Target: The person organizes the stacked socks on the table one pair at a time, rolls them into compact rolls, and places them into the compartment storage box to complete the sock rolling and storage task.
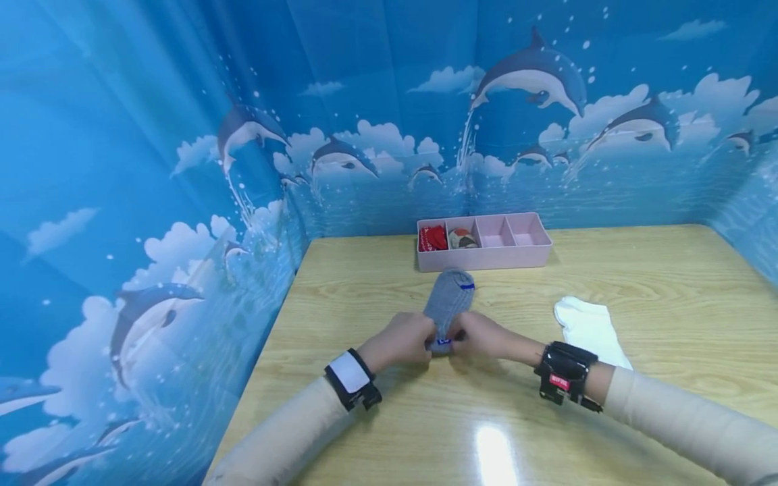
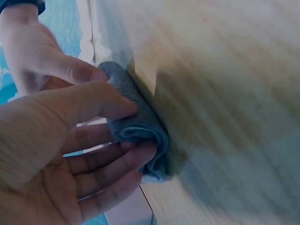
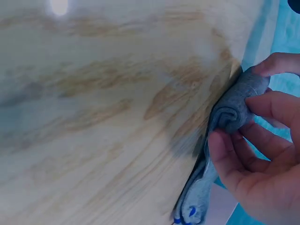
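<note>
A pair of grey socks (image 1: 450, 295) with small blue marks lies on the table, its near end rolled up. My left hand (image 1: 404, 337) pinches the left end of the roll between thumb and fingers. From the other side my right hand (image 1: 483, 335) pinches the right end. In the left wrist view the coiled layers of the grey socks (image 2: 145, 117) show at the fingertips. Seen from the right wrist, the grey socks (image 3: 236, 101) are a coil at the near end and flat toward the far end.
A pink box (image 1: 486, 259) with several compartments stands at the table's back edge. Its leftmost compartment holds a red patterned cloth (image 1: 432, 238), the one beside it a multicoloured cloth item (image 1: 462, 238). White socks (image 1: 589, 327) lie to the right, partly behind my right wrist.
</note>
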`<state>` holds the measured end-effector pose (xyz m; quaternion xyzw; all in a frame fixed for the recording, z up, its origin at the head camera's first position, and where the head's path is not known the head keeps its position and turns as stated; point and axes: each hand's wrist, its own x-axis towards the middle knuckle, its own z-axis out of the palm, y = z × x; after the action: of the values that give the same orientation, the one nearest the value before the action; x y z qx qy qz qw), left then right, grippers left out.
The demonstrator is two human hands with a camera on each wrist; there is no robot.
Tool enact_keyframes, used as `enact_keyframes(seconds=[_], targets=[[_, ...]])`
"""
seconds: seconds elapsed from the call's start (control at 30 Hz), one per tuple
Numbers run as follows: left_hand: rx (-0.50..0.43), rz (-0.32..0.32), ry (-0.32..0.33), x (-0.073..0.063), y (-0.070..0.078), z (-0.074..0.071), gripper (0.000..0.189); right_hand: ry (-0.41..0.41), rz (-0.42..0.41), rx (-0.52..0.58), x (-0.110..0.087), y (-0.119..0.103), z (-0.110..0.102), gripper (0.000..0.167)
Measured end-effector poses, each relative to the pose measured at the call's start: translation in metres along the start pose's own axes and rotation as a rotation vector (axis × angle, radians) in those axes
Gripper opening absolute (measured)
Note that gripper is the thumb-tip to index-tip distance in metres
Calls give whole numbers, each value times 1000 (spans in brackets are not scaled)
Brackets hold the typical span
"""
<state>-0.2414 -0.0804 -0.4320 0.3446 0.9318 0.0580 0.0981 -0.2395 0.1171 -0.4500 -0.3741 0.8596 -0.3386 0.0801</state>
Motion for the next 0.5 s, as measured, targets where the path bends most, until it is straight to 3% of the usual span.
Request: enact_keyframes(seconds=[0.1, 0.2, 0.37, 0.5], targets=[[-49, 6, -39, 5, -6, -1, 43, 12, -33, 8, 0, 2, -2, 41], [-115, 11, -79, 12, -14, -3, 41, 34, -41, -50, 0, 4, -1, 45], [-177, 2, -98, 25, -24, -4, 18, 128, -1, -214, -2, 4, 4, 19], [-240, -24, -91, 31, -29, -5, 8, 199, -34, -350, -3, 5, 10, 5]])
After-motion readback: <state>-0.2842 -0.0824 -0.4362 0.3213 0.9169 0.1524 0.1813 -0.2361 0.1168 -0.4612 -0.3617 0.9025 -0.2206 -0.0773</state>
